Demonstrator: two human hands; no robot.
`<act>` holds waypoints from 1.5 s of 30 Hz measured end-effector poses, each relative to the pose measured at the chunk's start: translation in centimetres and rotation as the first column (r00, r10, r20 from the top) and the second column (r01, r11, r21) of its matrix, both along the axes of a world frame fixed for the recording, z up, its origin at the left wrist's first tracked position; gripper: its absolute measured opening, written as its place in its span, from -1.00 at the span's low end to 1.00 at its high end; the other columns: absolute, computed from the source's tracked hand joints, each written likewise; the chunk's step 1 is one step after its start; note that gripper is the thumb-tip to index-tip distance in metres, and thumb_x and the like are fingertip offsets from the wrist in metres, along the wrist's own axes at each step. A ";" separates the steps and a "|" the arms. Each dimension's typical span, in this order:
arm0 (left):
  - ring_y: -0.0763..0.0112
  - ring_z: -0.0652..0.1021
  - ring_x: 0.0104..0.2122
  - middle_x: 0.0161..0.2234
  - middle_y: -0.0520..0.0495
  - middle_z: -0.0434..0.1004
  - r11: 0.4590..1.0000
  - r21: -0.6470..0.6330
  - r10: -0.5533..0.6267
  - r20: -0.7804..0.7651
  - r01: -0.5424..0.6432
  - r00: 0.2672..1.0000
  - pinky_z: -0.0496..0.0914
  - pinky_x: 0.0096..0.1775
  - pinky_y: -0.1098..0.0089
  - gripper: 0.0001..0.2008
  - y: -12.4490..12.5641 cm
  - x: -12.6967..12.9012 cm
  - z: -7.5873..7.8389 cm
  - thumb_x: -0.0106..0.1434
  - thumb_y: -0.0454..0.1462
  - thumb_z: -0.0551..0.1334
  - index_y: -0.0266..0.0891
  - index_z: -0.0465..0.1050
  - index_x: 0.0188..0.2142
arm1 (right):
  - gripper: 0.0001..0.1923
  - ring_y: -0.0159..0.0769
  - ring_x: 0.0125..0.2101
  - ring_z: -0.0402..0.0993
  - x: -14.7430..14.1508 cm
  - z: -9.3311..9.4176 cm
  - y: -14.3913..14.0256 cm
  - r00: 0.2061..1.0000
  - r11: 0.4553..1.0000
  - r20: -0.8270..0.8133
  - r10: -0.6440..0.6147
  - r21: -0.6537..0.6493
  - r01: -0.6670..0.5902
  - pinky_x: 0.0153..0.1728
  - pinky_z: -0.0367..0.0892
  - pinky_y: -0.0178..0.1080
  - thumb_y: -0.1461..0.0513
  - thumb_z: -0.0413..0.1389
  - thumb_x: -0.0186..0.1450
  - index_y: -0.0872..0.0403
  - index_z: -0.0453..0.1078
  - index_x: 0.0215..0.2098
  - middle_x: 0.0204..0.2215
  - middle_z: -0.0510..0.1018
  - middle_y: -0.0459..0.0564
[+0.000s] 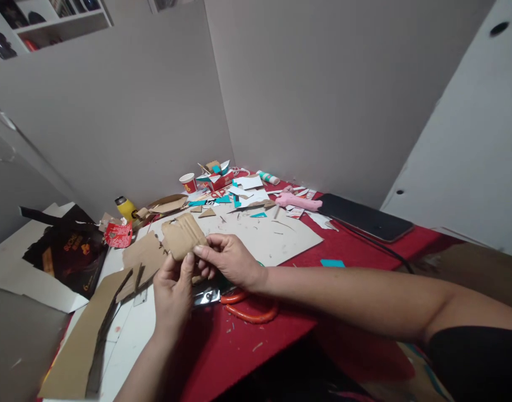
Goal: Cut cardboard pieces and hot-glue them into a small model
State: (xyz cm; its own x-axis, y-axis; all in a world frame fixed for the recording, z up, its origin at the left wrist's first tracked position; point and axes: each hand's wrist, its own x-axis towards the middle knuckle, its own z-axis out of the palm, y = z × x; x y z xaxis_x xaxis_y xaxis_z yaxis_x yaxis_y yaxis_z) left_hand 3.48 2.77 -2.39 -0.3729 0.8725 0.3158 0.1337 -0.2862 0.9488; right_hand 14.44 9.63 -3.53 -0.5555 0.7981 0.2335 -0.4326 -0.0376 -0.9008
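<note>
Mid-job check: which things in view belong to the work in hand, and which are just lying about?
In the work:
creased cardboard piece, held by left hand and right hand
probably orange-handled scissors

Apparently lying about:
yellow bottle
paper cup
flat black device

Grey walls (134, 123) meet in corner; white shelf (63, 22) upper left, white panel (469, 139) right, red table (289, 318) below, brownish floor (490, 276) lower right.

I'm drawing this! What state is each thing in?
Cardboard piece: creased, held
Left hand: pinching cardboard
Right hand: pinching cardboard
Scissors: partly hidden, can't tell if open
Cup: standing upright
Yellow bottle: black cap on
White board: lying flat
Black device: lying flat
</note>
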 end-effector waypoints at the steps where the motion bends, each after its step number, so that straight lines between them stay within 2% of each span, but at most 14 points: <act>1: 0.48 0.56 -0.47 -0.46 0.04 0.57 1.000 -0.022 -0.014 0.011 0.014 1.000 0.45 -0.36 0.50 -0.78 0.0 -0.1 0.0 0.14 -0.14 0.33 -0.24 0.51 -0.30 | -0.57 -0.51 -0.66 0.39 0.0 0.0 0.2 1.000 1.000 0.006 -0.003 0.000 0.003 -0.61 0.36 -0.43 -0.06 0.24 0.07 0.14 0.31 -0.51 -0.64 0.46 -0.17; 8: 0.39 0.60 -0.49 -0.46 -0.02 0.61 0.994 -0.094 -0.047 0.074 0.054 0.996 0.48 -0.38 0.43 -0.78 0.0 -0.6 0.0 0.13 -0.16 0.34 -0.28 0.51 -0.33 | -0.66 -0.51 -0.65 0.37 0.1 0.0 0.3 0.998 1.000 0.060 -0.014 0.022 0.013 -0.60 0.33 -0.43 0.04 0.23 0.10 0.14 0.31 -0.52 -0.64 0.43 -0.19; 12: 0.39 0.60 -0.46 -0.43 -0.01 0.63 0.994 -0.091 -0.048 0.091 0.057 0.995 0.49 -0.35 0.42 -0.76 0.0 -0.3 0.0 0.15 -0.16 0.33 -0.26 0.53 -0.24 | -0.69 -0.53 -0.64 0.31 0.2 -0.1 0.1 0.997 0.998 0.068 -0.039 0.043 0.037 -0.58 0.29 -0.43 0.09 0.23 0.11 0.13 0.30 -0.53 -0.65 0.40 -0.21; 19: 0.40 0.59 -0.45 -0.42 -0.05 0.63 0.989 -0.094 -0.110 0.071 0.117 0.991 0.46 -0.38 0.45 -0.77 0.3 -1.2 -0.2 0.12 -0.16 0.35 -0.28 0.56 -0.30 | -0.61 -0.51 -0.64 0.32 0.3 -0.1 0.7 0.998 0.998 0.054 -0.035 0.049 0.032 -0.61 0.25 -0.42 -0.04 0.20 0.12 0.12 0.28 -0.46 -0.61 0.42 -0.19; 23: 0.41 0.58 -0.47 -0.44 -0.02 0.62 0.991 -0.080 -0.101 0.062 0.105 0.993 0.45 -0.38 0.46 -0.79 0.0 -0.6 0.1 0.12 -0.17 0.35 -0.27 0.55 -0.31 | -0.62 -0.53 -0.66 0.30 0.4 0.1 0.1 0.997 0.998 0.068 -0.022 0.065 0.018 -0.61 0.25 -0.42 -0.02 0.21 0.11 0.12 0.28 -0.48 -0.64 0.39 -0.21; 28: 0.40 0.59 -0.44 -0.43 -0.01 0.61 0.999 -0.026 -0.018 0.065 0.020 0.998 0.45 -0.37 0.46 -0.76 -0.2 0.6 -0.1 0.12 -0.15 0.34 -0.28 0.53 -0.30 | -0.66 -0.55 -0.68 0.26 0.5 0.1 -0.1 0.995 0.996 0.086 -0.056 0.071 0.050 -0.65 0.21 -0.45 0.03 0.18 0.15 0.10 0.23 -0.51 -0.68 0.36 -0.24; 30: 0.39 0.60 -0.44 -0.42 -0.04 0.62 0.998 -0.048 -0.046 0.101 0.051 0.994 0.46 -0.36 0.44 -0.74 0.0 0.6 -0.4 0.11 -0.15 0.35 -0.29 0.53 -0.29 | -0.67 -0.54 -0.69 0.26 0.4 -0.1 0.2 0.994 0.997 0.101 -0.044 0.074 0.036 -0.67 0.19 -0.46 0.03 0.16 0.15 0.11 0.24 -0.49 -0.68 0.35 -0.24; 33: 0.39 0.61 -0.46 -0.41 -0.07 0.62 0.984 -0.137 -0.079 0.248 0.116 0.965 0.48 -0.37 0.43 -0.69 0.3 -0.1 -0.5 0.06 -0.17 0.39 -0.31 0.51 -0.24 | -0.67 -0.53 -0.70 0.27 0.3 -0.1 1.1 0.989 0.996 0.145 0.014 0.088 -0.027 -0.68 0.20 -0.45 0.02 0.15 0.15 0.11 0.26 -0.45 -0.68 0.36 -0.23; 36: 0.43 0.59 -0.53 -0.48 -0.07 0.62 0.977 -0.184 -0.028 0.375 0.104 0.927 0.47 -0.45 0.48 -0.70 0.6 -1.4 -0.1 0.00 -0.20 0.43 -0.31 0.47 -0.32 | -0.68 -0.46 -0.66 0.32 1.0 0.6 1.6 0.982 0.991 0.181 0.053 0.108 -0.073 -0.65 0.25 -0.41 0.05 0.13 0.19 0.08 0.24 -0.25 -0.64 0.40 -0.23; 38: 0.45 0.58 -0.57 -0.50 -0.07 0.62 0.982 -0.180 0.019 0.411 0.061 0.911 0.45 -0.51 0.52 -0.71 0.7 -2.5 0.4 -0.01 -0.19 0.42 -0.30 0.43 -0.36 | -0.69 -0.42 -0.60 0.36 2.5 1.5 1.4 0.969 0.979 0.244 0.036 0.185 -0.083 -0.58 0.29 -0.37 0.10 0.09 0.23 0.05 0.20 -0.12 -0.58 0.43 -0.20; 39: 0.46 0.58 -0.57 -0.50 -0.08 0.62 0.983 -0.181 0.041 0.430 0.042 0.902 0.45 -0.52 0.52 -0.71 0.7 -3.0 0.7 0.00 -0.19 0.41 -0.30 0.42 -0.36 | -0.77 -0.42 -0.57 0.36 3.4 1.8 1.2 0.938 0.940 0.346 -0.033 0.330 -0.089 -0.53 0.29 -0.36 0.13 0.05 0.26 0.07 0.23 -0.16 -0.56 0.43 -0.17; 41: 0.46 0.58 -0.56 -0.49 -0.10 0.63 0.983 -0.183 0.070 0.468 0.019 0.881 0.47 -0.50 0.51 -0.74 0.5 -4.0 1.2 0.05 -0.19 0.37 -0.30 0.42 -0.35 | -0.87 -0.35 -0.44 0.39 5.6 2.2 0.6 0.778 0.750 0.581 -0.239 0.619 -0.232 -0.38 0.29 -0.28 0.20 0.06 0.24 0.10 0.33 -0.28 -0.44 0.49 -0.05; 43: 0.46 0.58 -0.55 -0.50 -0.11 0.62 0.984 -0.180 0.079 0.501 0.014 0.862 0.49 -0.46 0.48 -0.79 0.3 -4.6 1.5 0.10 -0.21 0.33 -0.30 0.41 -0.36 | -0.85 -0.25 -0.35 0.40 7.5 2.0 -0.1 0.595 0.602 0.712 -0.374 0.674 -0.428 -0.32 0.27 -0.24 0.22 0.09 0.22 0.12 0.36 -0.26 -0.34 0.50 0.04; 45: 0.47 0.57 -0.56 -0.52 -0.09 0.61 0.985 -0.173 0.080 0.527 0.014 0.846 0.50 -0.44 0.46 -0.84 0.2 -4.9 1.7 0.15 -0.23 0.30 -0.29 0.39 -0.38 | -0.85 -0.21 -0.28 0.41 8.5 1.4 -0.8 0.481 0.539 0.771 -0.417 0.636 -0.552 -0.26 0.26 -0.23 0.28 0.09 0.19 0.12 0.37 -0.25 -0.30 0.50 0.08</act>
